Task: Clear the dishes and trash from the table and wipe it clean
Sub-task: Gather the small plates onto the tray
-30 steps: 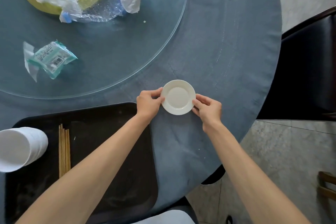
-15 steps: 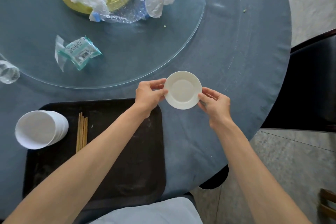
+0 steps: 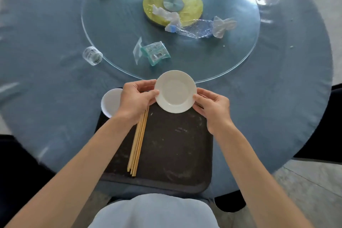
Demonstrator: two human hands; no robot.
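- Small white saucer [image 3: 175, 91] pinched at opposite rim edges between left hand [image 3: 137, 100] and right hand [image 3: 212, 106] fingers, above black tray [image 3: 172, 153] far end.
- Judged light, rigid, glazed, breakable; rim-edge hold suits.

Saucer [image 3: 175, 91]: small, round, white, empty; face up, over the far edge of the tray, pinched at its rim from both sides.
Tray [image 3: 172, 155]: dark, rectangular, scuffed; flat at the near edge of the table.
Chopsticks [image 3: 137, 146]: pale wooden bundle lying lengthwise on the tray's left part.
Bowls [image 3: 111, 102]: white stack at the tray's far left corner.
Table [image 3: 277, 109]: round, blue-grey cloth.
Wrapper [image 3: 154, 52]: torn, green-tinted, on the glass turntable [image 3: 111, 24].
Crushed bottle [image 3: 192, 28]: clear, on its side amid crumpled tissues [image 3: 223, 26].
Glass cup [image 3: 92, 55]: clear, tipped over beside the turntable.
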